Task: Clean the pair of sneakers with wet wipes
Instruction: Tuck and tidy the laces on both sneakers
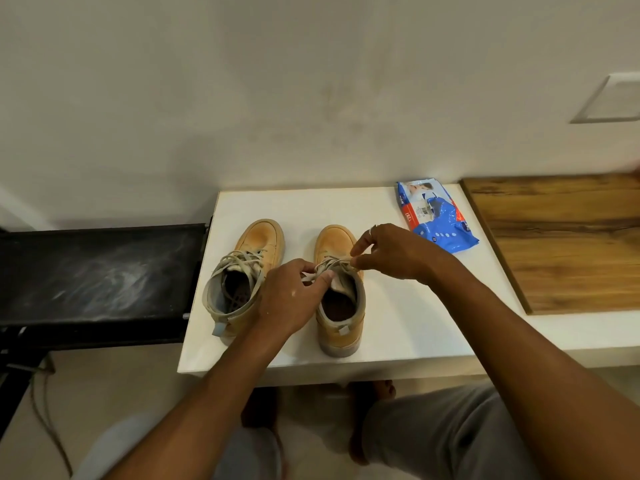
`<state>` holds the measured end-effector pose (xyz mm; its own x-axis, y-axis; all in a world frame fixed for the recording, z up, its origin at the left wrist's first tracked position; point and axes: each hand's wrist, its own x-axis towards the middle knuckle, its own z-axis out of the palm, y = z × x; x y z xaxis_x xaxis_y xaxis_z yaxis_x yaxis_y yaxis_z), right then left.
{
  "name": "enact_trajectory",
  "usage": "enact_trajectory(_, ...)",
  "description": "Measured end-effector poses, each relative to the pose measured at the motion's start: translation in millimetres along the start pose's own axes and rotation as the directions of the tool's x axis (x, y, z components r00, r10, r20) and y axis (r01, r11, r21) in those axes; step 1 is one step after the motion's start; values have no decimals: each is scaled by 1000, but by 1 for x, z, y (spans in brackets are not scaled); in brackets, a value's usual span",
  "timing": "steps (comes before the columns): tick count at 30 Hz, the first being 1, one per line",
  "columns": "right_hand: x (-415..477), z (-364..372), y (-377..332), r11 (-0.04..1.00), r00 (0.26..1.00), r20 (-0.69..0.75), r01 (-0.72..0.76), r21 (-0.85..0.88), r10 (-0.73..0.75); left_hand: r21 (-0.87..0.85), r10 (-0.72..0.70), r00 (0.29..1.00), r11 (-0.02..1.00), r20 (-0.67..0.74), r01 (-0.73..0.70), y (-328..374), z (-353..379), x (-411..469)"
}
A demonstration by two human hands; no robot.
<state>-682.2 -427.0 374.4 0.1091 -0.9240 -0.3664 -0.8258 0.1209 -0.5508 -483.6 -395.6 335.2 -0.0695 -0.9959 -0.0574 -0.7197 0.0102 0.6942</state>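
1. The left tan suede high-top sneaker (258, 244) and the right tan suede high-top sneaker (341, 327) stand soles down on the white tabletop (415, 323), side by side but apart.
2. Each long axis runs near to far, with toes toward the wall and heels toward the person. The left sneaker's toe angles slightly rightward.
3. The left hand (291, 299), at the right sneaker's opening, pinches a white strip (308, 277) between thumb and curled fingers. Whether it is lace or wipe cannot be told.
4. The right hand (391, 254) pinches one of that sneaker's grey-beige laces (332, 263) between thumb and forefinger, its other fingers spread.
5. The blue plastic wet-wipe pack (438, 216) lies flat at the tabletop's far right, beside a brown wooden board (561, 244).
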Motion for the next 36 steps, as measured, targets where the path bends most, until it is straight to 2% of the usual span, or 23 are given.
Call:
enact_trajectory(4,-4,-3,-1,992,994,74,-73,-104,81,4,-8,1000,1000,10,8,-1,0,1)
enact_trajectory(8,-7,3,-8,990,984,154,-77,-118,95,34,-6,999,999,50,4,-1,-1,1)
enact_trajectory(13,-3,9,-10,991,981,148,-117,-59,125,99,139,990,985,36,-142,2,2,-3)
enact_trajectory(17,-3,9,-8,980,971,136,-199,12,196,0,54,998,999,-18,-54,-3,8,-1)
enact_trajectory(19,-4,8,-5,973,966,140,-226,40,219,-31,18,1000,999,22,-18,-5,7,0)
enact_trajectory(22,-6,5,-2,969,967,143,-228,97,213,-212,-122,981,965,154,153,-6,-3,2)
enact_trajectory(25,-9,8,-5,996,995,53,-86,-20,87,-297,-167,965,929,200,222,-6,-11,1)
enact_trajectory(28,-16,15,-18,986,999,-13,-50,-160,49,-295,-128,982,941,142,165,-8,-8,-1)
enact_trajectory(30,-21,23,-27,921,998,-19,-65,-384,62,-276,-99,990,953,96,122,-7,-3,-2)
enact_trajectory(32,-22,37,-35,812,998,-18,-58,-581,59,-266,-83,994,959,74,100,-7,2,-2)
enact_trajectory(34,-20,50,-42,758,997,-35,-76,-648,70,-247,-66,996,966,60,79,-6,3,-2)
enact_trajectory(36,-15,56,-48,748,995,-74,-103,-655,72,-256,-54,998,965,41,62,-7,3,-3)
